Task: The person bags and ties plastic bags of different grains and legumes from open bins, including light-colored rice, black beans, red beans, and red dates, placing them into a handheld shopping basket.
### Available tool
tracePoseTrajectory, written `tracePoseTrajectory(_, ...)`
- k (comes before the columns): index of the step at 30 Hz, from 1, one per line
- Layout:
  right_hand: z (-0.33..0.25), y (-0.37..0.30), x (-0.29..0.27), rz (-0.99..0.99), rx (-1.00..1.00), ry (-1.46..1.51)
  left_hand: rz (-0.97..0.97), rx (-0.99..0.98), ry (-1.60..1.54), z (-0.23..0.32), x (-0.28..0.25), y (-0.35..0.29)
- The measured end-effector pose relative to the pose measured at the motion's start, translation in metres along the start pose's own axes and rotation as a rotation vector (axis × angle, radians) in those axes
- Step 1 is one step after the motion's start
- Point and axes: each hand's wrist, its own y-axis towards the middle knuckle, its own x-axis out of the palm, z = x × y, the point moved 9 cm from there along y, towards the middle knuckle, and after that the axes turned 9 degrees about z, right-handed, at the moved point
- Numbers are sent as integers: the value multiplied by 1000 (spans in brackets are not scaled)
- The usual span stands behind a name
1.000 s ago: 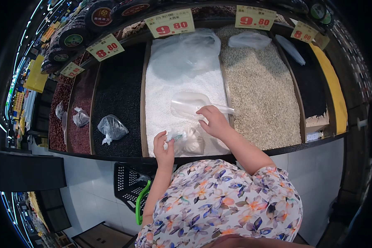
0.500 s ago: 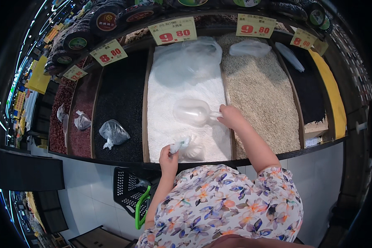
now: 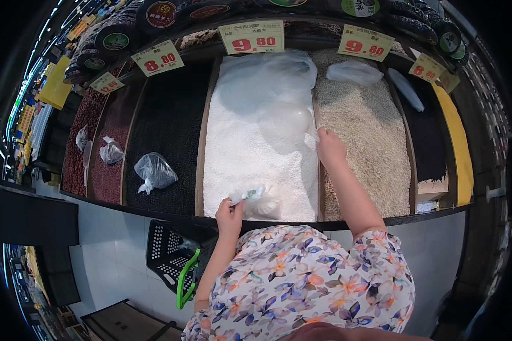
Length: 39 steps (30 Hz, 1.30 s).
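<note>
Now, the scoop (image 3: pixel 290 125) is over the far half of the white grain (image 3: pixel 233 148), toward its right edge; from my remote seat I cannot tell whether the clear bowl touches the surface or carries anything. The right hand (image 3: pixel 331 146) has its fingers closed on the handle end, at the grain's right border. I'd keep the wrist easy and the bowl level, since a tilt could spill over that border. On the grain's near edge rests the bag (image 3: pixel 264 206), its top pinched between the thumb and fingers of the left hand (image 3: pixel 229 216). I'd hold that pinch light but sure, so the thin plastic neither slips nor tears. Crumpled film (image 3: pixel 256 79) covers the grain's far end, close to the bowl, and could snag, so I'd give it room. Beige grain (image 3: pixel 364 165) lies right of the white grain, black grain (image 3: pixel 170 125) left.
</note>
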Motion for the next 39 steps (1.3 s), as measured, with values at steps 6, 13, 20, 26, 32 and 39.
tracePoseTrajectory(6,6,8,25,-56,-4,-117,56,-47,-403,24,-16,19)
tracePoseTrajectory(13,-8,3,18,86,-131,-97,-50,140,-445,102,-18,58)
tracePoseTrajectory(20,-99,-43,-27,-25,-406,641,-336,-193,-877,110,18,54)
tracePoseTrajectory(26,-169,-118,35,-663,-483,833,-266,-202,-855,108,16,45)
tracePoseTrajectory(32,-159,-104,52,-770,-57,1213,-360,5,-261,54,22,12)
tracePoseTrajectory(39,-175,-102,46,-788,-115,1192,-166,-8,11,44,19,20)
